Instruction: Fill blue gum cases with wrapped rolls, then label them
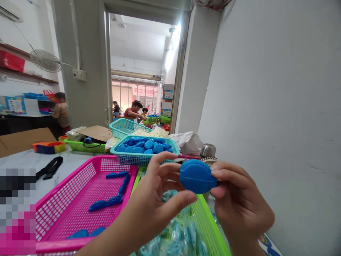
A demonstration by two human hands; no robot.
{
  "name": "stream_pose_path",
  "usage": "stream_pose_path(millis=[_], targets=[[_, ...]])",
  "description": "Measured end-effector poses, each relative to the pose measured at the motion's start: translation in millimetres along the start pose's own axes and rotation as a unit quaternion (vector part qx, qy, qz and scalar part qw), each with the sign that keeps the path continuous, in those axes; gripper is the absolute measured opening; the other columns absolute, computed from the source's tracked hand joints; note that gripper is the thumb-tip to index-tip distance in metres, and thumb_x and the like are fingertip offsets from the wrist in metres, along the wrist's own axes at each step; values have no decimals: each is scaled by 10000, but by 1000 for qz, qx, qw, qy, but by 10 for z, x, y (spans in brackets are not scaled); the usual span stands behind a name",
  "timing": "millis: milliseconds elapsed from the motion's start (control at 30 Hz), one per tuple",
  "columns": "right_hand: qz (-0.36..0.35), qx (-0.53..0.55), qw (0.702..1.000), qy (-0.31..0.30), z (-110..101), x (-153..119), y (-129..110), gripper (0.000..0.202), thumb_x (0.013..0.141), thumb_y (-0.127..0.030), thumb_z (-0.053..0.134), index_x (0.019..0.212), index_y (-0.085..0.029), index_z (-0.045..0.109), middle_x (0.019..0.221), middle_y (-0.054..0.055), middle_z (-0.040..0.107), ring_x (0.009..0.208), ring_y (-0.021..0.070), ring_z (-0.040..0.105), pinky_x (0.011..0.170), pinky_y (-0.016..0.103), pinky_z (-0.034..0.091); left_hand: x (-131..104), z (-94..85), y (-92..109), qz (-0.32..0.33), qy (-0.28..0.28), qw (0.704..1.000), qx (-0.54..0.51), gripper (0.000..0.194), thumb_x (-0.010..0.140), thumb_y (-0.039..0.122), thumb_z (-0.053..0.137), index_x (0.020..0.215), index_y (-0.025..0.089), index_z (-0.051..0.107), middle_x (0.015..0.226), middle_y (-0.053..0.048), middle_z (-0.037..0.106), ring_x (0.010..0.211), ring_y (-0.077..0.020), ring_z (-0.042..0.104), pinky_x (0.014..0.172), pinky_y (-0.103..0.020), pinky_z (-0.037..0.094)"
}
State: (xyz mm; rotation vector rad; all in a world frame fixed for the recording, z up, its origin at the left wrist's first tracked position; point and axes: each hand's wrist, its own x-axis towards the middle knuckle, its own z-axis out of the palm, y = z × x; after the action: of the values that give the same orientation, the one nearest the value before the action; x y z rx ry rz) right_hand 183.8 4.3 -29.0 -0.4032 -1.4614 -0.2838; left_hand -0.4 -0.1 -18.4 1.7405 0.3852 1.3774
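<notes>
A blue oval plastic piece (198,176), ribbed along its upper edge and marked with a line across its face, is held up between my two hands. My right hand (239,199) pinches its right end between thumb and fingers. My left hand (157,192) curls round the left end; the fingertips pass behind the piece and the thumb lies by its lower edge. Below them, a green basket (210,220) holds clear-wrapped teal pieces (176,234). To the left, a pink basket (61,199) contains several blue pieces (106,202), some narrow and curved.
A teal basket (145,159) heaped with blue ovals stands ahead, another teal basket (125,126) behind it. Tape rolls (49,147), a black strap (52,167) and a metal-topped container (208,151) lie around. A white wall (279,106) bounds the right. People work beyond the doorway.
</notes>
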Motion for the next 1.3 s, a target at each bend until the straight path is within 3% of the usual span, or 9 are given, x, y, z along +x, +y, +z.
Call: stream_pose_path(millis=[133, 367, 500, 600, 833, 933, 1033, 1167, 1300], targets=[[3, 27, 1000, -10, 14, -25, -24, 223, 912, -102, 708, 1093, -230, 731, 1065, 65, 708, 930, 197, 703, 693, 280, 629, 38, 35, 31, -62, 12, 988, -140, 304, 918, 276, 756, 1151, 236, 566, 1061, -26, 689, 912, -111, 640, 752, -184, 514], [-10, -4, 1000, -23, 18, -23, -71, 265, 908, -73, 685, 1104, -246, 731, 1052, 59, 714, 907, 198, 713, 681, 289, 651, 88, 14, -26, -87, 15, 983, -161, 302, 878, 293, 793, 1091, 222, 590, 991, -14, 699, 862, -108, 639, 709, -174, 510], [6, -19, 1000, 10, 9, -20, -63, 292, 896, -70, 711, 1118, -257, 747, 1065, 62, 719, 929, 202, 720, 646, 261, 641, 48, -12, -35, 36, 32, 997, 62, 519, 845, 281, 831, 1291, 371, 580, 1330, -12, 639, 1181, -189, 628, 913, -265, 557], [31, -11, 999, -9, 31, -7, -93, 273, 909, -148, 738, 1152, -272, 754, 1066, 63, 716, 922, 200, 722, 646, 251, 637, 31, -37, -14, 135, 66, 954, 261, 424, 869, 243, 798, 1251, 367, 660, 1394, -13, 622, 1293, -232, 587, 1038, -322, 518], [145, 109, 981, -70, -27, 135, -78, 269, 982, -317, 675, 1250, -291, 683, 859, 2, 714, 790, 144, 720, 745, 258, 635, 18, -141, 200, -173, -55, 970, 161, 386, 1005, 500, 538, 1195, 185, 654, 774, -24, 722, 710, -180, 718, 624, -253, 535], [209, 43, 964, -160, -126, 201, -9, 167, 965, -299, 685, 1123, -269, 728, 851, 1, 736, 742, 130, 718, 695, 221, 604, 61, -188, 209, -232, -101, 942, 218, 333, 991, 487, 547, 994, 175, 662, 673, -3, 681, 598, -165, 672, 531, -232, 473], [257, 5, 941, -219, -125, 218, 44, 200, 955, -398, 673, 946, -213, 747, 772, 20, 727, 662, 146, 696, 610, 231, 571, 363, -253, 165, -185, -54, 920, 341, 407, 1011, 510, 484, 939, 152, 664, 594, -30, 678, 530, -181, 658, 503, -248, 447], [305, -60, 893, -326, 111, 109, 81, 425, 1027, -527, 456, 1016, -179, 700, 781, 58, 707, 719, 191, 678, 670, 302, 551, 1063, -517, 120, -119, 35, 876, 465, 536, 1026, 469, 488, 1439, 127, 488, 1004, -150, 774, 861, -255, 730, 715, -308, 508], [311, -58, 798, -512, 384, -141, 142, 346, 1010, -434, 489, 1079, -195, 729, 887, 73, 740, 794, 215, 696, 703, 316, 531, 1360, -1012, 111, -152, 38, 824, 545, 531, 1090, 446, 311, 1500, 126, 415, 1171, -185, 709, 1055, -283, 678, 873, -386, 515]])
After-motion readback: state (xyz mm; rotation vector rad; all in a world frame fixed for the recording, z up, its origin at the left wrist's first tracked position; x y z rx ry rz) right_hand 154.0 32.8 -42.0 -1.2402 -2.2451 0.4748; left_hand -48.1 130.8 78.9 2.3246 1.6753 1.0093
